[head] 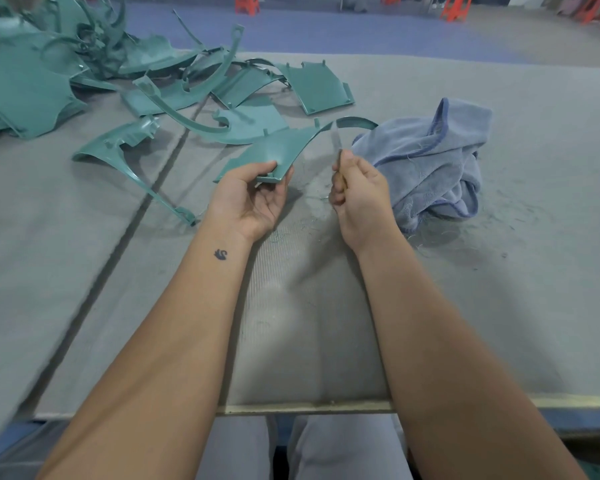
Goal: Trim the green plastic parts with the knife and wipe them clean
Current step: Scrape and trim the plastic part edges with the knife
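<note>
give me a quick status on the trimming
Left hand holds green part by its near end. Right hand grips knife, blade up. Cloth beside, untouched.

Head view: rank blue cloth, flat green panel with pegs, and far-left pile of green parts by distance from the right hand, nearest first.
1. Blue cloth: just right of the right hand, almost touching it.
2. Flat green panel with pegs: farther back on the table, slightly left of the hand.
3. Pile of green parts: far-left back corner, well beyond the left hand.
</note>
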`<state>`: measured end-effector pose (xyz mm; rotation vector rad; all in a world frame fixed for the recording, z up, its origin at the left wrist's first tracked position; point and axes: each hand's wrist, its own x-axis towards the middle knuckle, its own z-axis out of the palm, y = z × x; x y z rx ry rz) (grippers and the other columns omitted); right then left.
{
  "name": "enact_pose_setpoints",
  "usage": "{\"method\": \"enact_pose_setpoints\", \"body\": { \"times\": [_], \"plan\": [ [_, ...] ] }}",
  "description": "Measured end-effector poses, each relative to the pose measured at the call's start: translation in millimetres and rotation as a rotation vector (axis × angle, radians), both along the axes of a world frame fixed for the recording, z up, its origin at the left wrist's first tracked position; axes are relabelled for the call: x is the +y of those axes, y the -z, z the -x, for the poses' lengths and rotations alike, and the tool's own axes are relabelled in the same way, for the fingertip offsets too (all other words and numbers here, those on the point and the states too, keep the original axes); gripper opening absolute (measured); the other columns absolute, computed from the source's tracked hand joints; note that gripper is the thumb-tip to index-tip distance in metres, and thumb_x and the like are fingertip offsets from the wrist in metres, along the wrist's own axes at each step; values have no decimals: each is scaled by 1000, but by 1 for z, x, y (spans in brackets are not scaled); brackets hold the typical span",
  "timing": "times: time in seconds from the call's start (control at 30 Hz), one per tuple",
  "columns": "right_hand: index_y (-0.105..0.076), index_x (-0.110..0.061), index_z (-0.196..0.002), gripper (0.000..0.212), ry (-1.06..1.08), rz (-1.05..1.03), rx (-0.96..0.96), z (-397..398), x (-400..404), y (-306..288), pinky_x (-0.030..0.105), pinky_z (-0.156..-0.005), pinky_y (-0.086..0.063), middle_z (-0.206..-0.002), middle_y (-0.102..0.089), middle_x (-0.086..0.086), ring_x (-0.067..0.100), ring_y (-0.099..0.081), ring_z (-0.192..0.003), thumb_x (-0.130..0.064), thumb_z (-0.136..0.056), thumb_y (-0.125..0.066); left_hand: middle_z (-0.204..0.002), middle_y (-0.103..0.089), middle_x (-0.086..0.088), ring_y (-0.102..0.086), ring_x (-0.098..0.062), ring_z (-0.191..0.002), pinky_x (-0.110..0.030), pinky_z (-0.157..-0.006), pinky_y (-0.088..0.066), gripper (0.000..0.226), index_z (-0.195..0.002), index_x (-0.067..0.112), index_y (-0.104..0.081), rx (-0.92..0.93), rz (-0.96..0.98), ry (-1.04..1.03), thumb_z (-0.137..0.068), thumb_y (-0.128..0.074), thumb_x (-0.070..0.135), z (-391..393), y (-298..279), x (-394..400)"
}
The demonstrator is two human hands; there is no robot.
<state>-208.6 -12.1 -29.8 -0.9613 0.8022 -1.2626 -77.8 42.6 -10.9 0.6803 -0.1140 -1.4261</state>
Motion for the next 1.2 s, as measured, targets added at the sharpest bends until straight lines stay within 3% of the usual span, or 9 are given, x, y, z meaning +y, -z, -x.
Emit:
{"method": "enact_pose_setpoints", "body": {
  "times": [0.07, 0.23, 0.3, 0.5, 0.63, 0.87, 1.03, 1.2],
  "plan": [
    [-53, -12, -72, 30, -42, -17, -57, 3, -1, -1, 17, -46, -27, -53, -40, -3, 7, -31, -46, -19, -101, -49, -74, -70, -13, -70, -20, -59, -19, -49, -55, 10, -98, 0, -61, 16, -2, 2, -92, -54, 0, -2, 0, 0],
    [-60, -17, -71, 31, -355, 287, 325, 0, 12, 1, 20, -39, -26, -53, -51, 2, 8, -34, -38, -20, -100, -50, -63, -67, -11, -66, -16, -49, -17, -51, -55, 14, -85, -1, -59, -22, -8, 9, -94, -49, 3, 0, 1, -2],
    [-60, -16, -71, 31, -398, 316, 367, -1, 14, 0, 20, -39, -25, -50, -49, 3, 8, -33, -37, -19, -100, -49, -61, -66, -10, -64, -15, -46, -17, -51, -54, 17, -82, -1, -59, -43, -10, 12, -94, -48, 4, 0, 0, -3],
    [-55, -12, -74, 27, -298, 231, 257, -2, 10, 3, 13, -40, -26, -47, -40, -4, 4, -31, -41, -16, -100, -49, -65, -69, -11, -68, -17, -51, -18, -48, -55, 11, -86, -1, -61, -20, 9, 31, -93, -52, 1, -3, 0, 0],
    [-54, -13, -72, 30, -214, 166, 181, 0, 4, 3, 15, -41, -24, -48, -39, -5, 4, -30, -42, -16, -101, -48, -74, -72, -14, -71, -21, -59, -20, -51, -57, 10, -96, -1, -62, -6, 23, 68, -92, -53, -1, -5, 0, 2],
    [-53, -10, -74, 29, -131, 74, 65, 0, 1, 2, 19, -43, -21, -52, -36, 0, 5, -27, -41, -17, -101, -48, -73, -71, -13, -71, -21, -58, -19, -52, -57, 12, -98, 0, -61, -38, 38, 82, -93, -50, -1, -3, 0, 2],
    [-47, -15, -71, 31, -19, -87, -132, 2, -5, -1, 22, -44, -16, -52, -37, -3, 5, -25, -38, -19, -102, -46, -71, -71, -11, -70, -19, -56, -20, -47, -55, 14, -92, 1, -62, -67, 53, 130, -93, -48, 0, -5, 0, 5],
    [-47, -16, -77, 27, 44, -258, -372, 7, -11, -1, 19, -47, -19, -51, -40, -3, 6, -23, -40, -26, -102, -46, -74, -70, -8, -68, -18, -57, -21, -45, -54, 15, -99, 5, -60, -66, 67, 107, -93, -46, 2, -4, 1, 3]
  ]
}}
